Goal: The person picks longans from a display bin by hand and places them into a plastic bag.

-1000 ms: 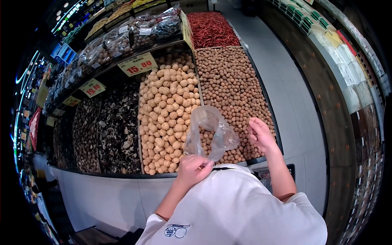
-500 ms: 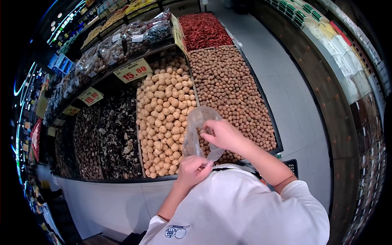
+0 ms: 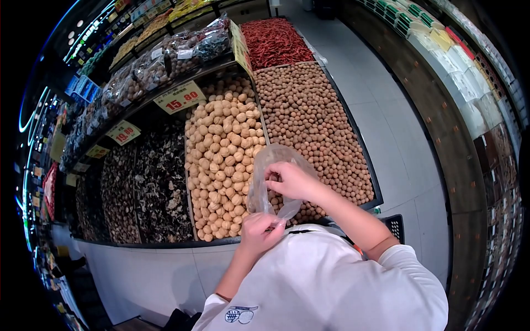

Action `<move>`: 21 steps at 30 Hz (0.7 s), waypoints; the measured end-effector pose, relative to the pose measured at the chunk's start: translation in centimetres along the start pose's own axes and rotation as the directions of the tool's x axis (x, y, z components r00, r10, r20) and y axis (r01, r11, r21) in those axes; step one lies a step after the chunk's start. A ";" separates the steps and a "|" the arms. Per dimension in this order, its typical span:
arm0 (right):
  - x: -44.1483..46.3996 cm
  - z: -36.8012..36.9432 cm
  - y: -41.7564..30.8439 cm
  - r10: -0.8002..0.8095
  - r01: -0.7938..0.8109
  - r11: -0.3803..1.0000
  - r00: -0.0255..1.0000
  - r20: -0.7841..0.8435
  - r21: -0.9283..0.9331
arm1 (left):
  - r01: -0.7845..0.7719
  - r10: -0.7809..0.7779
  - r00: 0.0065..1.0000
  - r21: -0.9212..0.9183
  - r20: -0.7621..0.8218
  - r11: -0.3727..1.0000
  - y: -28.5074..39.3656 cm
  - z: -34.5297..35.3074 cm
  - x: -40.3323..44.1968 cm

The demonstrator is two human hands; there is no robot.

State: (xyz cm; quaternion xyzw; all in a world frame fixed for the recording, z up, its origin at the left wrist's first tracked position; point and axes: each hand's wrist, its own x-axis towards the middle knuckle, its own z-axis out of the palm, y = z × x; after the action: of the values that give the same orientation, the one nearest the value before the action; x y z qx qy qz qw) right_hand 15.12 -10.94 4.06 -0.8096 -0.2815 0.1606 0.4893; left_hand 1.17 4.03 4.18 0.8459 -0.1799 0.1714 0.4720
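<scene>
A clear plastic bag (image 3: 257,190) hangs loosely between my hands, over the border of two bins of nuts. My left hand (image 3: 259,233) is closed, pinching the bag's near edge between thumb and fingers. Against the upper part of the bag, my right hand (image 3: 293,182) has its fingers curled inward; whether they grip the film or something small is hidden. Beneath and left of the bag lie pale, large walnuts (image 3: 223,135). On the other side, small round brown nuts (image 3: 309,105) fill a wider bin, partly covered by my right hand and forearm.
Dried red chillies (image 3: 273,41) lie beyond the brown nuts. Bins of dark dried goods (image 3: 161,182) stand at left, under a shelf of bagged goods (image 3: 165,60) with price signs (image 3: 179,97). A grey aisle floor (image 3: 381,127) runs along the right, beside another shelf.
My right hand has shifted slightly left and its fingers have turned a little against the bag. The bag's upper part has spread somewhat to the right. My left hand keeps its pinch.
</scene>
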 end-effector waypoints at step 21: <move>-12.0 -5.8 10.5 0.354 -0.161 0.910 0.781 -0.515 0.382 | 0.076 -0.076 0.997 0.018 -0.033 0.997 0.0 0.5 -0.1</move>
State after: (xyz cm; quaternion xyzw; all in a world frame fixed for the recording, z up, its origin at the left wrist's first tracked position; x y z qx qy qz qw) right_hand 11.87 -26.13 -2.66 -0.7617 0.0233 0.0189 0.6473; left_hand 1.12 3.62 3.94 0.8539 -0.1382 0.1686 0.4726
